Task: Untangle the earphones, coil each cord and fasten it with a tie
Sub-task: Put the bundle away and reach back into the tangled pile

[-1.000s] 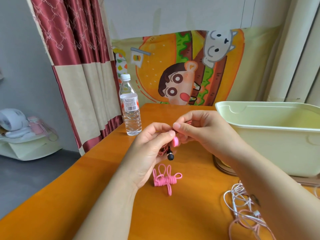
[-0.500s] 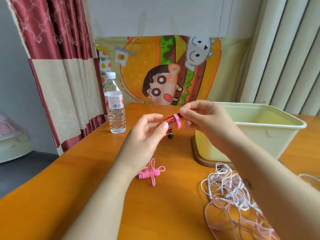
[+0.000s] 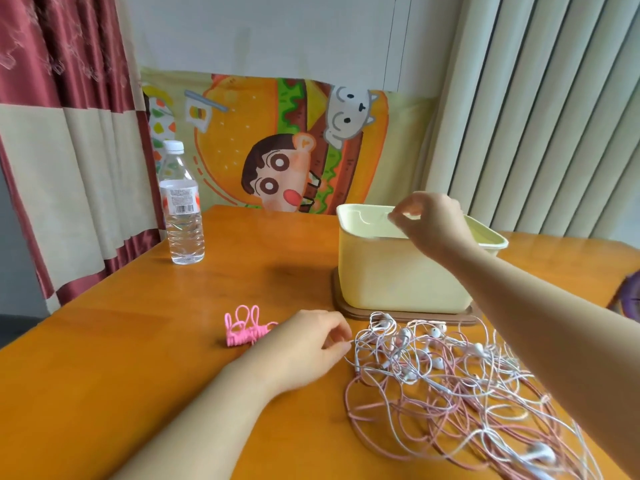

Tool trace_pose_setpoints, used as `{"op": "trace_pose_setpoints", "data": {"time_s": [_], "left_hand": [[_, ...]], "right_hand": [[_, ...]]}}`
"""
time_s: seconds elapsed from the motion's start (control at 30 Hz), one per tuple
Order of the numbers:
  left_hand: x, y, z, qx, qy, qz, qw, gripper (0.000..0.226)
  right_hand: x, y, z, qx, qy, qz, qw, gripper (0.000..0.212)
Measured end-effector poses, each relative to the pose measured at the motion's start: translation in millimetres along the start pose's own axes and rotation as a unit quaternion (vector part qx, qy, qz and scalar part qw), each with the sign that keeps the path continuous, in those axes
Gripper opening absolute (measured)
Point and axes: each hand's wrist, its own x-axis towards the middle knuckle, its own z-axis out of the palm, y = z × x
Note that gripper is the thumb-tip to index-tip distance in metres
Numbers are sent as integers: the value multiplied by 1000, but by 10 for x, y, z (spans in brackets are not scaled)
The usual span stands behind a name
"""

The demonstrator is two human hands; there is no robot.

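A tangle of white and pink earphones (image 3: 446,379) lies on the wooden table (image 3: 145,348), in front of a pale yellow bin (image 3: 388,271). My left hand (image 3: 304,344) is low over the table with its curled fingertips at the tangle's left edge, next to a thin white cord. Blur hides whether they pinch it. My right hand (image 3: 429,220) hovers over the bin's rim, fingers loosely bent, with nothing visible in them. A bunch of pink ties (image 3: 244,329) lies just left of my left hand. The bin's inside is hidden.
A water bottle (image 3: 180,209) stands at the table's far left. The bin sits on a brown lid (image 3: 349,311). A cartoon cloth (image 3: 277,143) hangs behind the table, with curtains to the left and right. A purple object (image 3: 628,296) shows at the right edge.
Both hands held a red coiled earphone with a pink tie. Now the right hand is over the bin without it, and the left has dropped to the tangle. The view has shifted right.
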Motion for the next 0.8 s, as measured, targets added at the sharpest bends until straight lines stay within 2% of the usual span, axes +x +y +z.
{"op": "trace_pose_setpoints", "data": {"time_s": [0.1,0.17,0.27,0.37,0.43,0.5,0.57,0.67,0.8], "left_hand": [[-13,-34,25,-6,0,-16,1000,14],[-25,-16,55,-11,6,-22,1000,13],[-38,46,85,-25,36,-26,999,12],[-50,255,165,-61,62,-5,996,12],[-96,393,244,-71,51,4,996,12],[-159,537,342,-26,23,6,999,21],[-199,596,431,21,9,-6,1000,25],[-259,713,455,43,27,-33,998,10],[-344,836,360,76,67,-54,993,15]], "right_hand": [[-170,-52,-209,7,1,-64,998,7],[-374,-67,-403,-7,-37,-98,994,7],[-708,-26,-618,-59,-176,-128,974,9],[-1046,136,-768,-109,-370,-127,914,13],[-1241,237,-799,-132,-449,-114,876,19],[-1404,323,-829,-166,-459,-122,864,28],[-1486,375,-758,-189,-427,-136,874,31],[-1556,427,-647,-191,-383,-124,895,29],[-1540,453,-643,-85,-349,-110,927,23]]}}
